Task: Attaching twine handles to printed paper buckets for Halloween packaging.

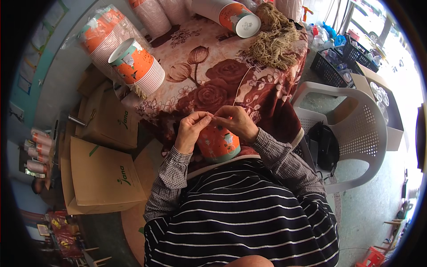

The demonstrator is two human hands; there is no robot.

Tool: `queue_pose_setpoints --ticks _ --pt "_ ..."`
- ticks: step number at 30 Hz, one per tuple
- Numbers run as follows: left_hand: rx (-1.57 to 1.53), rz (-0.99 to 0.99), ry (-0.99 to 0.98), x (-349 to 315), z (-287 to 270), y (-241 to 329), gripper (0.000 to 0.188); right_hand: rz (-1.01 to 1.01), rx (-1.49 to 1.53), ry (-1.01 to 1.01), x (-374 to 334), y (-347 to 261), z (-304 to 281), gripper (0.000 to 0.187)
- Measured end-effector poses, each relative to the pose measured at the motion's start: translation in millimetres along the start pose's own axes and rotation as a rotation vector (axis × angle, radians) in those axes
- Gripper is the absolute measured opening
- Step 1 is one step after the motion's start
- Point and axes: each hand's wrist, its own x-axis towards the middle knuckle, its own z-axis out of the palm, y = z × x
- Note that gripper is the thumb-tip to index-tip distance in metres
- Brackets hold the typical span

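Note:
My left hand [192,129] and my right hand [235,122] meet at the fingertips, both closed in a pinch. A thin beige string [240,89] runs from a tangled bundle of cord [273,42] over the table toward my right hand. The fingers appear to pinch this string, though its end is too small to see clearly. Directly below them is an orange paper bucket [218,147] with a grey-green band, between my body and the table edge. My hands partly cover its upper part.
A stack of orange paper buckets [138,66] lies tilted at the table's left, beside plastic-wrapped stacks [104,33]. Another bucket [247,26] lies at the back. Cardboard boxes [106,175] stand left; a plastic chair [360,120] holding a black bag [324,147] stands right.

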Motion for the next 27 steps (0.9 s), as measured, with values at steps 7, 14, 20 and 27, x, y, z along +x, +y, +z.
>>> queue_pose_setpoints --ticks 7,14,20,27 --pt "-0.069 0.043 0.036 2.0 -1.2 -6.7 0.012 -0.019 0.031 0.056 -0.6 4.9 4.9 0.015" --pt "-0.09 0.093 0.11 1.7 4.3 -7.1 0.013 -0.126 0.003 0.085 0.2 8.1 7.4 0.01" --pt "0.006 0.056 0.097 0.7 1.4 -8.0 0.015 -0.147 -0.013 0.098 -0.5 7.8 7.9 0.009" --pt "0.082 0.061 0.066 0.2 0.6 -6.2 0.018 -0.134 -0.008 0.107 -0.3 4.5 8.4 0.008"
